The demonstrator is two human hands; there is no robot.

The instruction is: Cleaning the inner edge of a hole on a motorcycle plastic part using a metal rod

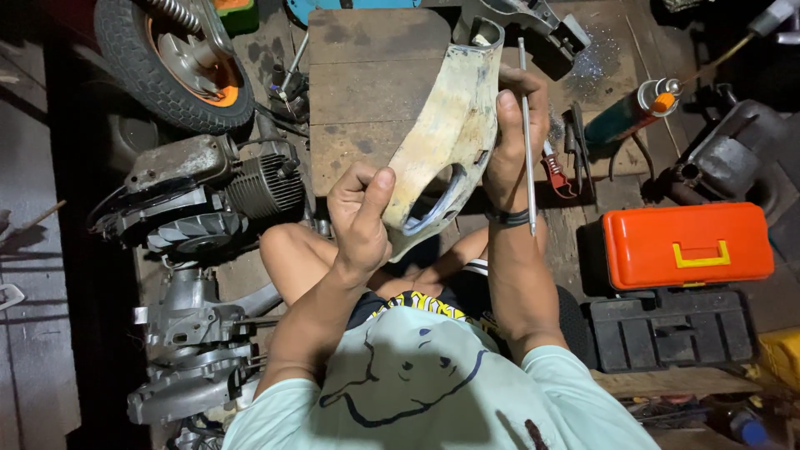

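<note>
Both hands are gripping a worn, cream-coloured curved body panel (446, 133), holding it up over the person's lap, above the dark wooden floor boards (367, 83). The left hand (360, 218) is pinching the panel's lower edge, thumb pressing on the face and fingers curling behind. The right hand (514, 137) is wrapping round the panel's right side, fingers closing on it while also trapping a thin metal rod (526, 133) that is running upright along the hand's outer side.

Judging by the surface, paint is already largely gone from the panel's broad face, with blue traces lingering around the oval cut-out near its lower end and along the rim, so the cleaning looks partly done, with those edges left. Whether the rod is working the surface right now is not clear.

Near the boards' right edge a green spray can (633, 112) with an orange cap is lying, just beside red-handled pliers (557, 171). An orange toolbox (687, 244) is sitting right of the person, against a black case (671, 329). Left of the lap an engine block (208, 196) is lying, with a wheel (171, 58) towards the top-left corner.
</note>
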